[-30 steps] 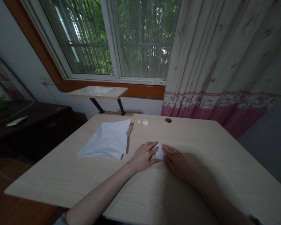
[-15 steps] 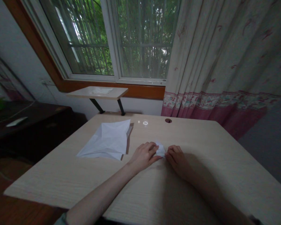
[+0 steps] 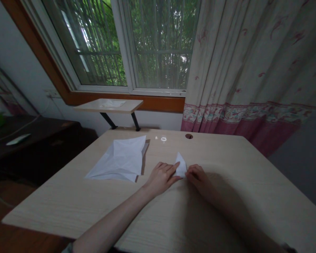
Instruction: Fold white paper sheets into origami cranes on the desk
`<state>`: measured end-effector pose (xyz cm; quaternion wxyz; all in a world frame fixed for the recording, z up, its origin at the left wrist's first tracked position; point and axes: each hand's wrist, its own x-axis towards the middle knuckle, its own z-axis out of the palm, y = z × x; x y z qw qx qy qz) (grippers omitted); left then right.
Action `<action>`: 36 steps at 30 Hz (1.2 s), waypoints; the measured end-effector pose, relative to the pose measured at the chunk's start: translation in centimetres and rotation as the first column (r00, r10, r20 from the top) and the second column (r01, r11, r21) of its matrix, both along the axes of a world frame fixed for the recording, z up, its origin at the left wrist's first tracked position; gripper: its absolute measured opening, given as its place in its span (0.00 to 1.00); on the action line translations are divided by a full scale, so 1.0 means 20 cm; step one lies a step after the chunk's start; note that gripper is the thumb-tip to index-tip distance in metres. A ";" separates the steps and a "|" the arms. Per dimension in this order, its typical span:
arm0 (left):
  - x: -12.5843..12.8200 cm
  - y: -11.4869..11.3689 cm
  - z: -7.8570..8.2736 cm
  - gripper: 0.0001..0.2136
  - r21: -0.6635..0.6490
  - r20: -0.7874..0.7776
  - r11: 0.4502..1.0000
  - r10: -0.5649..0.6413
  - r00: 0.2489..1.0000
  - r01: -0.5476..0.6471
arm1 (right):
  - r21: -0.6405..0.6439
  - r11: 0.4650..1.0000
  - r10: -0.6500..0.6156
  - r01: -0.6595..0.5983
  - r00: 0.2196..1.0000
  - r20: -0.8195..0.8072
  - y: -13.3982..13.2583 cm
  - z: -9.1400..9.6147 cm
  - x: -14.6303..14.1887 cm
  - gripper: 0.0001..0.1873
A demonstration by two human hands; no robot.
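Note:
A small piece of folded white paper [image 3: 180,167] lies on the desk between my hands, its pointed tip facing the window. My left hand [image 3: 162,176] holds it from the left, with index finger and thumb pressed on its surface and edge. From the other side, my right hand [image 3: 198,175] has its fingers curled together in a pinch at the paper's lower right corner. The fingertips partly cover the paper, so the fold under them is hidden.
Several larger white paper sheets [image 3: 121,158] lie stacked at the left of the desk [image 3: 147,218]. Behind them, a small raised shelf [image 3: 86,106] carries more white paper [image 3: 112,103]. A round cable hole [image 3: 189,136] sits near the back edge, by the curtain [image 3: 226,112].
My left fingers have drawn back and spread, uncovering the paper's pointed top. My right hand stays at the paper's right corner, nearly unmoved.

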<state>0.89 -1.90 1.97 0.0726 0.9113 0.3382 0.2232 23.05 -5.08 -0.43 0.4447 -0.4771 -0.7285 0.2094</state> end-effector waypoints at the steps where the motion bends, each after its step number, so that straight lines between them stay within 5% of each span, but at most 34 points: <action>1: 0.00 0.00 0.00 0.27 -0.036 0.058 0.999 -0.006 0.998 0.008 | 0.003 1.000 0.001 -0.001 1.000 -0.013 0.00 -0.01 0.00 0.14; 6: 0.00 -0.01 -0.03 0.33 -0.254 0.406 0.967 0.075 0.911 0.034 | 0.025 0.999 0.037 -0.037 0.999 -0.001 -0.02 0.01 -0.01 0.09; 9: 0.02 0.00 -0.05 0.33 -0.419 0.565 0.899 0.149 0.811 0.127 | 0.035 0.998 0.045 -0.046 0.999 0.020 -0.04 0.03 -0.02 0.08; 14: 0.04 0.02 -0.04 0.19 -0.597 0.610 0.777 0.278 0.742 0.199 | 0.024 0.999 0.035 -0.035 0.999 0.004 -0.03 0.01 -0.02 0.08; 19: 0.04 0.00 -0.03 0.14 -0.467 0.648 0.866 0.199 0.736 0.177 | 0.007 1.000 0.029 -0.028 1.000 -0.010 -0.02 -0.01 -0.01 0.06; 21: 0.04 0.01 -0.04 0.15 -0.466 0.674 0.863 0.202 0.711 0.196 | -0.009 0.999 0.033 -0.033 0.999 -0.005 -0.03 0.00 -0.01 0.05; 28: 0.07 0.04 -0.09 0.37 -0.677 0.703 0.656 0.443 0.556 0.334 | -0.018 1.000 0.019 -0.018 0.999 0.038 -0.04 0.03 -0.01 0.06; 32: 0.06 0.03 -0.06 0.22 -0.717 0.639 0.629 0.420 0.645 0.300 | 0.008 0.999 0.035 -0.035 0.997 0.066 -0.02 0.00 -0.01 0.08; 36: 0.06 -0.01 -0.03 0.21 -0.715 0.605 0.644 0.377 0.702 0.270 | -0.008 0.998 0.056 -0.055 0.992 0.117 -0.02 -0.01 -0.01 0.10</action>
